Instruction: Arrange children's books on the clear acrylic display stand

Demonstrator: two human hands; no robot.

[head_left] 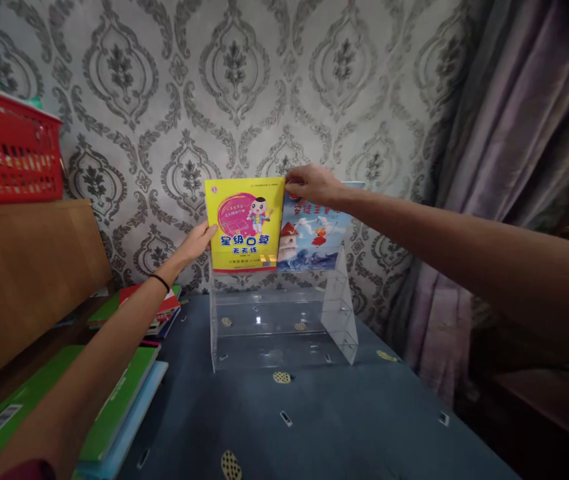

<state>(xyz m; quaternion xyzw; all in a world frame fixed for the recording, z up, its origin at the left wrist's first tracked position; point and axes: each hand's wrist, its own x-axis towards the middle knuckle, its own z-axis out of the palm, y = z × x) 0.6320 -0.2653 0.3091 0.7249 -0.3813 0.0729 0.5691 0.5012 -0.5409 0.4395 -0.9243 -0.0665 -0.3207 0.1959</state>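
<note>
Left hand (199,241): gripping side edge of yellow book (245,223)
Right hand (314,185): pinching its top corner
Blue book (309,252): rectangular, alongside
Rack (338,308): clear plastic, stepped tiers

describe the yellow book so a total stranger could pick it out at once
Find the clear tiered rack on the blue table, before the patterned wallpaper. At its top, the yellow book has the left hand at its left edge and the right hand at its upper right corner. Unlike the blue book beside it, its cover bears a pink circle with a cartoon figure.
</note>
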